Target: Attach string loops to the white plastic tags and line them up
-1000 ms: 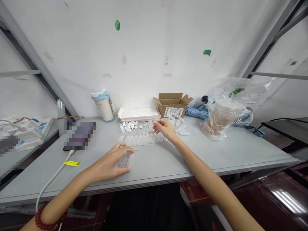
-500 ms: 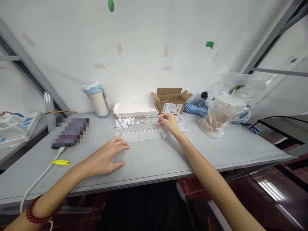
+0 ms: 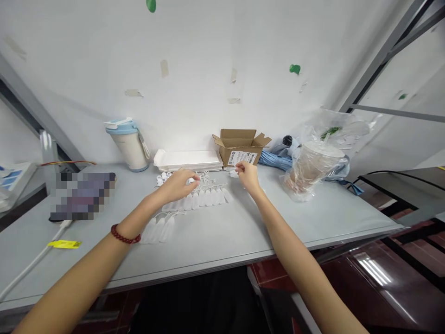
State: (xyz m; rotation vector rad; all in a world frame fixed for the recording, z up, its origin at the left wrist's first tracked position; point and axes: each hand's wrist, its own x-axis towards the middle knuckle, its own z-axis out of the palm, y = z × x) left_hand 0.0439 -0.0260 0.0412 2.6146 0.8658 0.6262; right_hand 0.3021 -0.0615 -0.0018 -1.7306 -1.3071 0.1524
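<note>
My left hand (image 3: 178, 187) hovers above the small white curled pieces (image 3: 163, 177), its thumb and fingers apart. One such piece shows in the gap between them, and I see no contact. At the foot of the carton, my right hand (image 3: 248, 176) has its fingertips pinched together. White bits show just below them; what they hold, if anything, is too small to make out. A row of translucent white tags with strings (image 3: 207, 198) lies between the hands. Nearer, below my left wrist, lie a few more tags (image 3: 159, 230).
Behind are a flat white box (image 3: 189, 160), an open brown carton (image 3: 239, 150) and a tilted cream cup with a blue lid (image 3: 127, 146). A phone (image 3: 85, 195) on a white cable lies left. To the right are a bagged drink cup (image 3: 309, 169) and a blue umbrella (image 3: 276, 160).
My left hand has lifted off the near tags and moved forward and right over the white pieces. My right hand stays pinched by the carton. The view has turned slightly right.
</note>
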